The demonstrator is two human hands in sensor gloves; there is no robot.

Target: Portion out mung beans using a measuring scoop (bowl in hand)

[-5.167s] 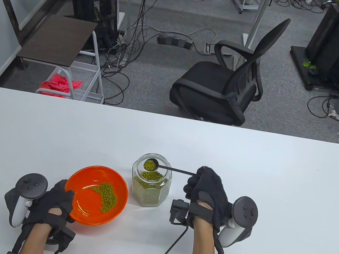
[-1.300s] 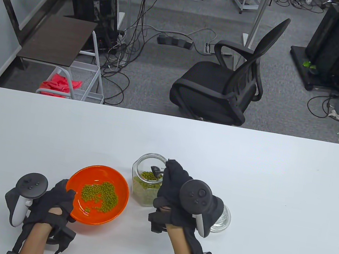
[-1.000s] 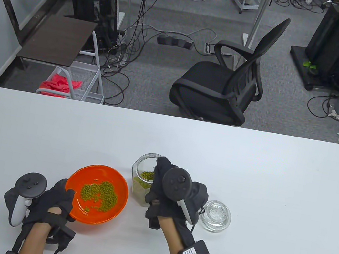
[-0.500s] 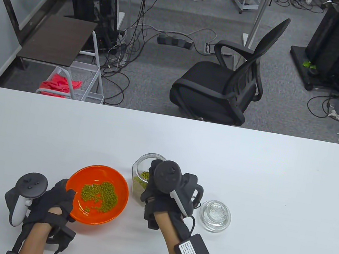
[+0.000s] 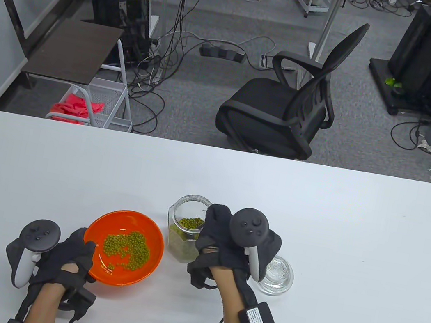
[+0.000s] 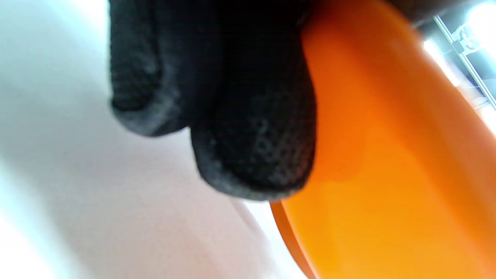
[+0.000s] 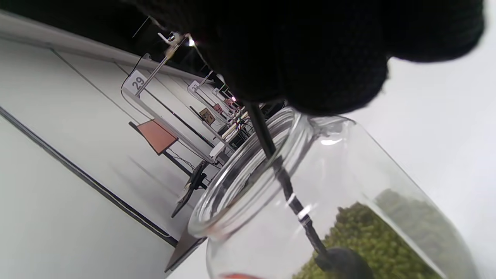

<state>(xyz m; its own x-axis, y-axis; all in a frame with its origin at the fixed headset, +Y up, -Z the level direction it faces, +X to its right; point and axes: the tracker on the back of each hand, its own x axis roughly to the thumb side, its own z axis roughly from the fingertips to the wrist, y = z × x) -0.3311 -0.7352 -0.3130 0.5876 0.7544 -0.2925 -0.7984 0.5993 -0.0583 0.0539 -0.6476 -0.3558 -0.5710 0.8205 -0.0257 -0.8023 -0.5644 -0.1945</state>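
Right hand (image 5: 222, 240) dips scoop (image 7: 288, 193) into jar (image 5: 186, 227) — left hand (image 5: 67, 258) grips bowl (image 5: 123, 248)

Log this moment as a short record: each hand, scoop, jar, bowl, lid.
left hand: grips the orange bowl by its rim
right hand: holds the scoop handle above the jar
scoop: head down inside the jar, at the beans
bowl: holds a loose pile of beans
lid: on the table, right of the jar
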